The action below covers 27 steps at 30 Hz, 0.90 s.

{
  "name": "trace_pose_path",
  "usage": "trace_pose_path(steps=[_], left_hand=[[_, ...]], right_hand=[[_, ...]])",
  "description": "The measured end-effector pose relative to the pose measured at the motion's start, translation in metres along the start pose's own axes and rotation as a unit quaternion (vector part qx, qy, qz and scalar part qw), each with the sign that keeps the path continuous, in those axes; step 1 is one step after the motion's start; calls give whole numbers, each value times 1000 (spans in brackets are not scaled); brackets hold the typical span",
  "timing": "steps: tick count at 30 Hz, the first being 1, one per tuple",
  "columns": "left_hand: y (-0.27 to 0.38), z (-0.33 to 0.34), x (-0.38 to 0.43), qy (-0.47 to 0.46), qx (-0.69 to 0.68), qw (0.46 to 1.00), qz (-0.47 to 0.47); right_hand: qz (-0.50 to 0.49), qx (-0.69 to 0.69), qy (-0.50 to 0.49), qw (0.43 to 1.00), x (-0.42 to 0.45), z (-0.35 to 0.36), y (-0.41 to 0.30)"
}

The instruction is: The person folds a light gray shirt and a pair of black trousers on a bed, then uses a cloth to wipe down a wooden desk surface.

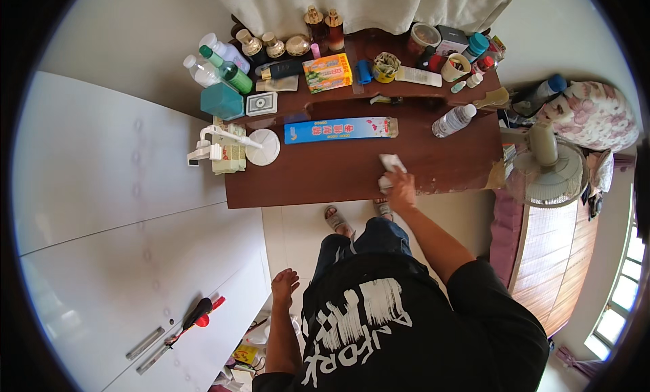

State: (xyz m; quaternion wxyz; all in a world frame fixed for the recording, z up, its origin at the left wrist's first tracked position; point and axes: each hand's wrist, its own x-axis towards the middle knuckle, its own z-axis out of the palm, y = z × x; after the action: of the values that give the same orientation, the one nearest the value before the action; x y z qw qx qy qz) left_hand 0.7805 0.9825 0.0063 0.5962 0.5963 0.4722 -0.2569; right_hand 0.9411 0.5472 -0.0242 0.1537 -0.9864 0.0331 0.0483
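My right hand (401, 190) presses a crumpled white tissue or cloth (393, 162) onto the dark reddish-brown wooden desktop (325, 173), close to its front edge. The hand is slightly blurred, and its palm hides part of the white piece. Down beside my body, my left hand (285, 287) hangs away from the desk with loosely curled fingers and nothing visible in it. Beyond the right hand lies a long blue box (341, 130) with printed writing. A clear plastic water bottle (454, 121) rests farther right on the desktop.
A white desk lamp (263, 147) stands on the left beside a tissue pack (228, 151). Bottles, jars and an orange-and-green box (328, 73) crowd the raised back shelf. An electric fan (547, 168) is right of the desk, a white wardrobe (117, 189) left.
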Motion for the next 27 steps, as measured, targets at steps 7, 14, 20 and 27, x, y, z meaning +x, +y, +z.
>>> trace_pose_path(steps=[7, 14, 20, 27], left_hand=[[4, -27, 5, -4, 8, 1000, 2], [9, -49, 19, -5, 20, 1000, 0], [10, -51, 26, -21, 27, 999, -6], [30, -45, 29, -27, 46, 998, 23]], right_hand=[[-100, 93, -150, 979, 7, 7, -98], [3, 58, 11, 998, -4, 6, -13], [78, 109, 56, 989, -5, 10, -37], [-33, 176, -55, 982, 3, 30, -118]])
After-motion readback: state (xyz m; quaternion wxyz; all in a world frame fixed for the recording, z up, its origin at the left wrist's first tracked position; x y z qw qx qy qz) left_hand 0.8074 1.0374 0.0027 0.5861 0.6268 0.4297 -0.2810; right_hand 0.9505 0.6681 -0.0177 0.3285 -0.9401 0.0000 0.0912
